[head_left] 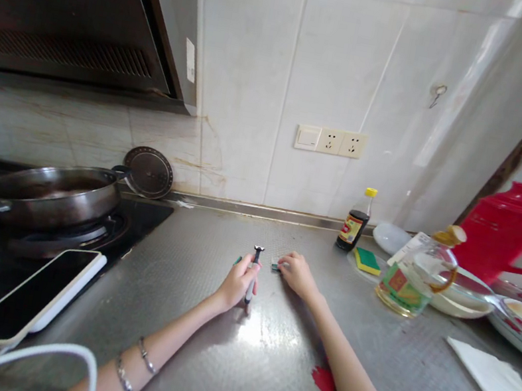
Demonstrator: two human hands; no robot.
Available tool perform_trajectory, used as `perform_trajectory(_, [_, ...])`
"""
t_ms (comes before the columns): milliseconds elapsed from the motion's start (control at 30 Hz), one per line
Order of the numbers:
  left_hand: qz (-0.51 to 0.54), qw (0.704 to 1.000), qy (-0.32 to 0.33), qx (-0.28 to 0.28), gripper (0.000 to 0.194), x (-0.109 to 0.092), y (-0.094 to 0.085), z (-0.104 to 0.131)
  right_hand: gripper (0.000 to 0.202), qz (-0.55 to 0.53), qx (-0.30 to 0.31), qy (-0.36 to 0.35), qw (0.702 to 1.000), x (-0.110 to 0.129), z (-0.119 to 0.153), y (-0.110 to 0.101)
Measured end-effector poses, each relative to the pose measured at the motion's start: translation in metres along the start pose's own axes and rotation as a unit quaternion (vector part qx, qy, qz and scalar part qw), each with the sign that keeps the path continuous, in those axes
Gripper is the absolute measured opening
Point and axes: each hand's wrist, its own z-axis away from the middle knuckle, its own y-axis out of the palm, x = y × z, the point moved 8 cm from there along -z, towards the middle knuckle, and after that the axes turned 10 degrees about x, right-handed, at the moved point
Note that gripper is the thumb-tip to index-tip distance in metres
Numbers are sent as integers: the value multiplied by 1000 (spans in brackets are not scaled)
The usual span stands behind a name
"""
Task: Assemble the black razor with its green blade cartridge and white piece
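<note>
A razor (253, 276) with a dark head and grey handle stands nearly upright in my left hand (238, 280), whose fingers are wrapped round it. Something small and green shows beside that hand's fingers. To the right, my right hand (295, 272) rests low over the metal counter, its fingers pressed together at a small clear and green piece (275, 267). The two hands are apart, and the razor head points toward the wall.
At left are a phone (34, 294) with a white cable and a pan (57, 190) on the stove. A sauce bottle (353, 225), sponge (367, 261), oil jug (408, 282), bowls and red thermos (507, 232) stand at right. A red patch (324, 381) lies by my right forearm.
</note>
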Motion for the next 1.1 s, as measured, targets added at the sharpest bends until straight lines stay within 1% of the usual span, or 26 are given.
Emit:
perform_trajectory(167, [0, 999, 20, -26, 25, -4, -3, 0, 16, -15, -2, 7, 1000, -4, -1, 1])
perform_trajectory(267, [27, 998, 31, -41, 25, -4, -6, 0, 16, -37, -6, 9, 999, -5, -2, -2])
perform_trajectory(400, [74, 995, 33, -57, 27, -6, -9, -1, 17, -121, -32, -8, 992, -1, -2, -18])
perform_trajectory(500, [79, 991, 43, -95, 25, -12, -16, 0, 18, -203, -31, -34, 978, 8, 0, -33])
perform_trajectory(567, [67, 987, 46, -137, 24, -13, -22, 2, 19, -257, -10, -51, 965, 18, 3, -40])
perform_trajectory(633, [45, 982, 46, -176, 24, -13, -28, 5, 20, -304, 32, -76, 949, 32, 7, -43])
perform_trajectory(700, [22, 979, 42, -197, 25, -11, -32, 6, 22, -339, 73, -98, 933, 47, 12, -44])
perform_trajectory(767, [9, 980, 33, -198, 27, -9, -32, 7, 23, -359, 92, -110, 922, 58, 16, -45])
perform_trajectory(867, [7, 984, 19, -178, 32, -8, -28, 6, 25, -364, 93, -121, 919, 68, 20, -47])
perform_trajectory(967, [11, 987, 12, -159, 36, -10, -22, 6, 27, -354, 83, -135, 922, 73, 21, -48])
perform_trajectory(1100, [6, 988, 7, -155, 39, -13, -20, 7, 28, -346, 65, -140, 925, 74, 19, -47])
